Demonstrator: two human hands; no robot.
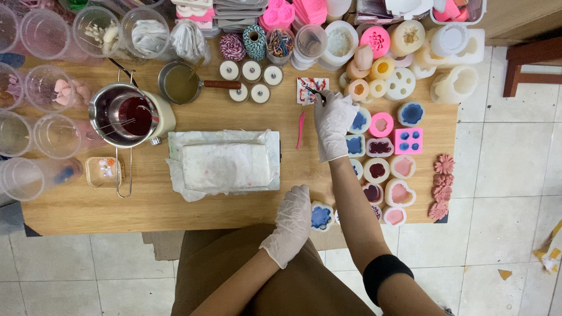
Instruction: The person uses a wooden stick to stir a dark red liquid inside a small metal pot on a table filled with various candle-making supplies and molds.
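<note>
My right hand [333, 122], in a white glove, reaches to the far side of the wooden table [76, 208] and holds a thin dark tool [314, 92] whose tip touches a small white square mould [311, 89] streaked with red and blue. A pink stick [300, 129] lies just left of that hand. My left hand [291, 224], also gloved, rests at the table's near edge with fingers loosely spread, holding nothing, next to a white flower mould filled with blue [321, 216].
A white paper-lined tray [225, 164] lies mid-table. A metal pot of dark red liquid [126, 114] and a small pan [181, 83] stand to the left, with clear plastic cups [55, 136]. Several filled silicone moulds [408, 140] and pink flower pieces [442, 187] crowd the right.
</note>
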